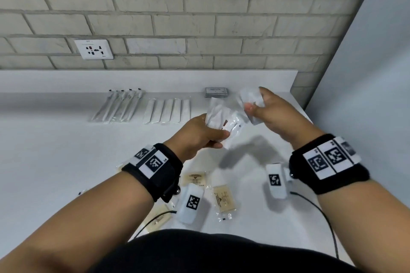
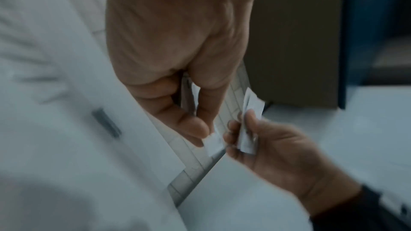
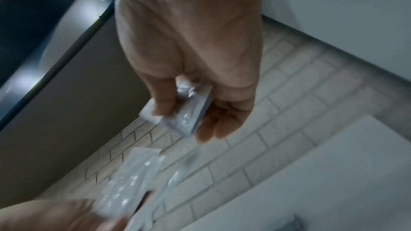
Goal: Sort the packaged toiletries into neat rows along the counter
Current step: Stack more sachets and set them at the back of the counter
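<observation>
My left hand (image 1: 213,131) grips a small bundle of white, clear-wrapped packets (image 1: 231,127) above the white counter (image 1: 66,150). Just to its right, my right hand (image 1: 256,99) pinches another white packet (image 1: 245,95) between thumb and fingers. The left wrist view shows the left fingers (image 2: 184,122) clamped on a packet edge (image 2: 214,144). In the right wrist view that hand's packet (image 3: 189,113) lies under its thumb. Along the back lie a row of wrapped toothbrushes (image 1: 119,105), a row of white flat packets (image 1: 168,109) and a stack of grey sachets (image 1: 216,92).
Several beige soap packets (image 1: 224,198) lie loose near the counter's front edge, partly under my forearms. A wall socket (image 1: 93,49) sits in the brick wall behind. A pale side wall (image 1: 366,62) bounds the counter on the right. Black cables (image 1: 319,208) trail at the front.
</observation>
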`<state>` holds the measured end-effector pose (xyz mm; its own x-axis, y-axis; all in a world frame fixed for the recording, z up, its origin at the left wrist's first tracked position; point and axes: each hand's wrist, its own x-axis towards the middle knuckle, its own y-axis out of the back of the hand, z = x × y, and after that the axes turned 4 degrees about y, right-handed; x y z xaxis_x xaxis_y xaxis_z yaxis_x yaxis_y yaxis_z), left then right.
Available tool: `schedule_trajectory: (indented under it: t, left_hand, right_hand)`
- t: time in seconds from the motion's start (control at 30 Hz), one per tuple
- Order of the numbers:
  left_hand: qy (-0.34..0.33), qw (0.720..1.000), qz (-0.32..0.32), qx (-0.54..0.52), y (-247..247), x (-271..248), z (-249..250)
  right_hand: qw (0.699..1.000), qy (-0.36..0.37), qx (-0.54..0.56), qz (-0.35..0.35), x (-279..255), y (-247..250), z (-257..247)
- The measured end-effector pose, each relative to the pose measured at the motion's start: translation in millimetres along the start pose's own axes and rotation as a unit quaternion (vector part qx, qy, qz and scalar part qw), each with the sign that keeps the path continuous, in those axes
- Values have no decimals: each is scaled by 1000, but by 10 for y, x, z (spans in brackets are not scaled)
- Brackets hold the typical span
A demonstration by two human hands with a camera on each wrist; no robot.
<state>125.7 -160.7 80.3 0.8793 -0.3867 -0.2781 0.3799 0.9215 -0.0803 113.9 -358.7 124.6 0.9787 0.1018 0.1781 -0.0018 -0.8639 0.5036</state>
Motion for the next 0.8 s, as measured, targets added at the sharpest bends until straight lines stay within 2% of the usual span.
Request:
schedule_trajectory:
  t: [0.03,0.1,0.17,0.27,0.37,0.43,0.5,0.57,0.6,0.7,0.8]
  left_hand:
    - [-9,999,8,44,28,-5,5]
    - [-20,994,1,111,59,-1,26]
    - [-29,992,-15,124,61,2,59]
    - [-35,995,-42,78,51,1,89]
    - [-14,999,-43,-24,78,-32,50]
    - [3,995,-44,-87,125,-52,4]
    - [3,994,-46,-95,144,-68,-28]
    - [-7,996,-42,-80,114,-71,-52]
    - [-9,997,-42,-68,77,-64,-59]
    - [-17,998,-59,-24,-71,-55,-49]
    - [-33,999,-32,21,-139,-30,-29]
  right_hand:
    - [994,15,-86,-61,0,67,-57]
    - [959,28,-210,-187,-6,124,-183]
    - [935,14,-254,-249,-14,41,-245]
    - [946,1,-261,-192,-33,-164,-96]
    - [973,-15,-199,-119,-116,-222,114]
    - [989,-30,-127,-62,-174,-182,266]
    - [999,-37,18,-7,-226,-137,376]
    - [983,-51,178,15,-245,-138,393]
    - [973,-59,224,11,-243,-164,372]
    - [963,-78,258,-3,-235,-315,254]
    - [961,-92,261,32,-212,-399,241]
